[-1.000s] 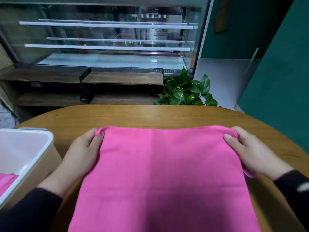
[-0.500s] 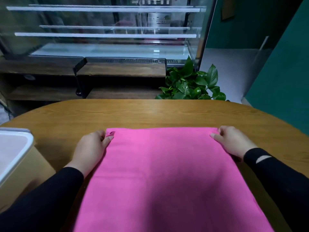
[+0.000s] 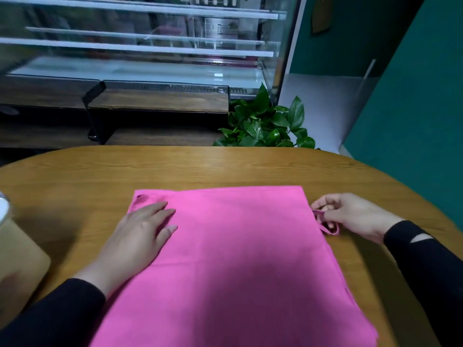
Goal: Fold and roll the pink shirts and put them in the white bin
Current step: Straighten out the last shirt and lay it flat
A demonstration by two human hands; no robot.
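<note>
A pink shirt is seen spread flat on a wooden table, filling the middle of the view and running out of frame at 6 o'clock. Its cloth is a bright, even pink, smooth across the top, with a straight far edge toward 12 o'clock and a straight side edge toward 3 o'clock. A small rounded fold or opening is visible at the far corner at about 10 o'clock. From the side edge at 3 o'clock a narrow pink loop sticks out onto the bare wood.

The left hand is laid palm down on the shirt's 9 o'clock side, with fingers straight and together, pointing toward 2 o'clock; nothing is grasped by it. The right hand rests on the table just beyond the shirt's 3 o'clock edge, its fingers curled and the loop pinched between fingertips and thumb. The main body of the shirt thus lies under the left palm and at 9 o'clock of the right hand.

At the frame's 9 o'clock edge a sliver of the white bin is seen, standing on a tan box. A leafy plant is seen beyond the table at 12 o'clock, before a glass display case.
</note>
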